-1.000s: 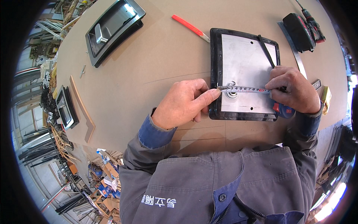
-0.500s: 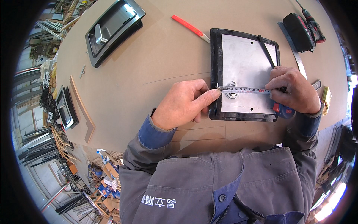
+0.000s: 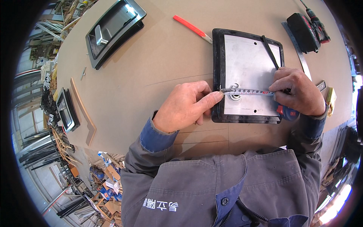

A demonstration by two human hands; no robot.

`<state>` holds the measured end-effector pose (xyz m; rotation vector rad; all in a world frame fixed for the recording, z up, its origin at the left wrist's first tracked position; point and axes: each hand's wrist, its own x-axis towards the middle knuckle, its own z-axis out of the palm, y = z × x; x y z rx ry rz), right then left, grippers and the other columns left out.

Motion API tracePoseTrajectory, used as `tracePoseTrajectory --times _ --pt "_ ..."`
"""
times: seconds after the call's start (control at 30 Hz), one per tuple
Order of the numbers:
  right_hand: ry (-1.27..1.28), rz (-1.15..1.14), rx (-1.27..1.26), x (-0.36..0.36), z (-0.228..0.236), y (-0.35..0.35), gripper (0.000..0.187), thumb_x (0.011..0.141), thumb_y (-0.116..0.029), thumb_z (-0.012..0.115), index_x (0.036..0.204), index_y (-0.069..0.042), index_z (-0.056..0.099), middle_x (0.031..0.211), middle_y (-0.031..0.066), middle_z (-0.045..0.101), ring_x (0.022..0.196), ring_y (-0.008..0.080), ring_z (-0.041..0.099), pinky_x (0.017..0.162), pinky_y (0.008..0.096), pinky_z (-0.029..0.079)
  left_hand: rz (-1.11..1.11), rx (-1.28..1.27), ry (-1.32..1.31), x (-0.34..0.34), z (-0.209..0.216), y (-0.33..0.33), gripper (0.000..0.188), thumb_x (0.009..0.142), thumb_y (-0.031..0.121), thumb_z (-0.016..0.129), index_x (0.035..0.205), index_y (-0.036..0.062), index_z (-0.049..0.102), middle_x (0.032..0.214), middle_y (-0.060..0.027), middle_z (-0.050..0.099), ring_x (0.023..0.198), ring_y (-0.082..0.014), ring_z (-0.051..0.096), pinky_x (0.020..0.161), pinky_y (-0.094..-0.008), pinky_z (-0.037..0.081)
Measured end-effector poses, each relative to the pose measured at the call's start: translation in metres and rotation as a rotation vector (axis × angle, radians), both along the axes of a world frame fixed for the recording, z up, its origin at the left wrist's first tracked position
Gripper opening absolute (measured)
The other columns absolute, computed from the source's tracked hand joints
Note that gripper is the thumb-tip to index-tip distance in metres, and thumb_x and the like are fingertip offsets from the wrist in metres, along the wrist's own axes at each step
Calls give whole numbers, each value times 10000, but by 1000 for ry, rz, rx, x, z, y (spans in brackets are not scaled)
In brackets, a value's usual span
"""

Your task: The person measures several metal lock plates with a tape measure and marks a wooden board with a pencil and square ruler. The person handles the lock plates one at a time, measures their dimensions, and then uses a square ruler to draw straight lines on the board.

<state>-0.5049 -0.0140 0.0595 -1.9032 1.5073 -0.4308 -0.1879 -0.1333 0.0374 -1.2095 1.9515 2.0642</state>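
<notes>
A metal panel [image 3: 245,66] with a raised black rim lies on the brown board in front of me, its bare metal side up, with a round lock-like fitting low on its left part. Across it runs the blade of a tape measure [image 3: 249,92]. My left hand [image 3: 185,102] is closed, pinching the blade's end at the panel's left rim. Over the right rim, my right hand [image 3: 300,90] grips the blade near the blue and red tape case [image 3: 288,113]. From the same fingers a slim dark stick [image 3: 270,52] points up and away; its kind is unclear.
A red carpenter's pencil [image 3: 191,28] lies beyond the panel. A cordless drill [image 3: 317,26] and a metal ruler [image 3: 297,47] lie far right. Handled black-framed panels [image 3: 113,32] sit at left, near an angled wooden strip [image 3: 83,109]. Pencil lines mark the board [image 3: 159,56].
Almost nothing differs. Both hands keep their holds on the tape measure, and the panel stays in place.
</notes>
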Motion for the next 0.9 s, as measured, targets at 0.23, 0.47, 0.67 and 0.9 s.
tracePoseTrajectory --times 0.23,0.47,0.67,0.9 --pt "1 -9 2 -1 -2 1 240 777 -22 673 960 56 807 865 148 692 805 256 641 741 374 558 -1 1 -1 0 -1 0 368 1072 332 681 946 -14 667 709 -69 689 517 -73 590 467 -229 448" --pt "23 -7 8 3 6 -1 214 812 -6 686 976 56 809 891 174 731 820 293 692 767 372 582 6 0 -1 0 0 0 373 1068 335 685 945 -17 671 706 -67 685 515 -74 592 466 -228 449" --pt "28 -3 7 3 6 -1 215 812 -4 686 976 56 811 882 171 730 811 289 690 763 373 583 6 0 -2 0 0 0 373 1070 334 681 947 -18 673 707 -71 689 515 -75 593 465 -229 450" --pt "19 0 0 3 5 -2 215 812 -3 685 975 54 813 873 169 727 799 284 686 758 372 584 2 -4 -10 0 1 0 369 1072 331 678 951 -18 674 707 -72 691 514 -75 592 467 -227 451"
